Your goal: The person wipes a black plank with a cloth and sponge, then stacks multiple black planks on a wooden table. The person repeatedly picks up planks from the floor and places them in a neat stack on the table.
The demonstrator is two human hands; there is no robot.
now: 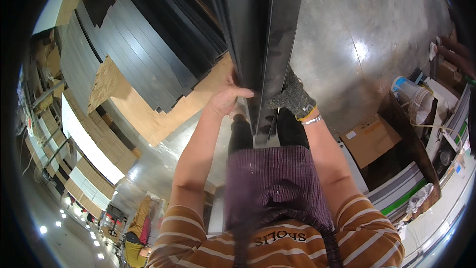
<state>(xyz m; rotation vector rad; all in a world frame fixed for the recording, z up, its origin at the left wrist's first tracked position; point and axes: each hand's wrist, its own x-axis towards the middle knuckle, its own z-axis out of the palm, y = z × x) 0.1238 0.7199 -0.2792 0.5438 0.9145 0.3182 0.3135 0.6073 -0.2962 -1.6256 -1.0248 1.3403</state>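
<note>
Long black boards (281, 35) stand on edge in front of my body and run away from me toward the far edge. My left hand (228, 97), bare, is closed around their left side near the close end, with the thumb lying over the board's edge. Against the right side presses my right hand (295, 97), in a dark grey knit glove with a yellow cuff. Its fingers wrap the boards, partly hidden behind them. To the left, a large stack of similar dark boards (144, 50) rests on a brown wooden sheet (148, 119).
At right a cardboard box (371, 141) lies near a white bucket (416, 100) and long pale profiles (396, 188). More stacked boards (99, 144) stand at left. One person (136, 238) is at lower left; another's legs (448, 52) show at far right. Grey concrete floor (342, 30) spreads at far right.
</note>
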